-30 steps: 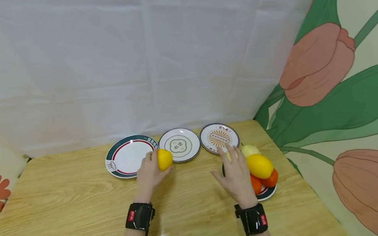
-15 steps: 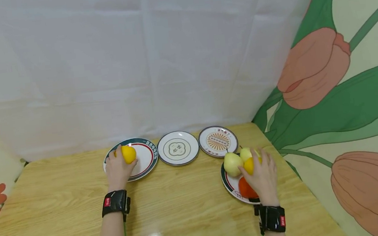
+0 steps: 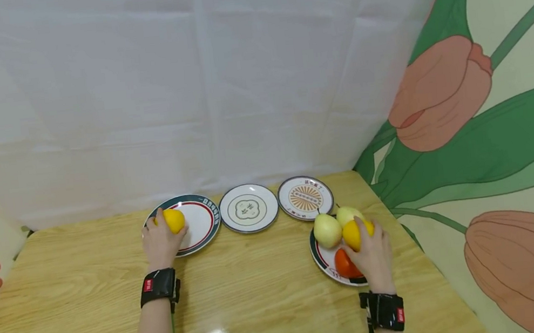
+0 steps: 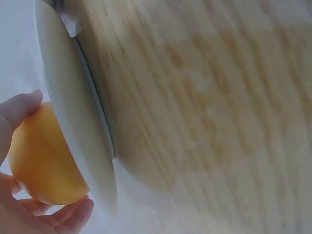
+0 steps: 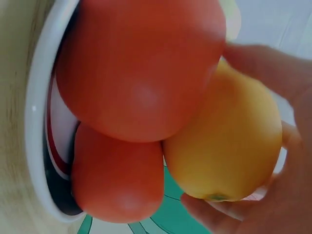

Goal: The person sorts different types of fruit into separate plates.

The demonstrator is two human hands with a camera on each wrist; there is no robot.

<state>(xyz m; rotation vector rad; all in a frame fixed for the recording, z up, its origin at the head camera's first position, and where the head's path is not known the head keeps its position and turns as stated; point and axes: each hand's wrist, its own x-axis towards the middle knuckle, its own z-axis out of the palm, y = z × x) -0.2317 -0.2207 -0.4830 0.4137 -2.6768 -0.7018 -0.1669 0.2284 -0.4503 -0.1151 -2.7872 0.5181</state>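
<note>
Fingers of the left hand [image 3: 160, 245] curl around a round yellow fruit [image 3: 174, 220] over a green-rimmed white plate [image 3: 202, 228], contact uncertain; right hand [image 3: 374, 255] pinches an oval yellow fruit [image 5: 226, 141] beside a round red fruit [image 5: 139, 73].

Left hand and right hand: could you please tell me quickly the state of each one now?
Left hand: closed, holding a yellow fruit at the leftmost plate.
Right hand: closed, holding another yellow fruit beside two red fruits.

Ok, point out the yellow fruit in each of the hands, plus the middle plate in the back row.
Left yellow fruit [image 4: 46, 157]: left wrist view, side facing the camera.
Right yellow fruit [image 5: 225, 139]: right wrist view, side facing the camera.
Middle plate [image 3: 248, 209]: head view, central emblem.
</note>
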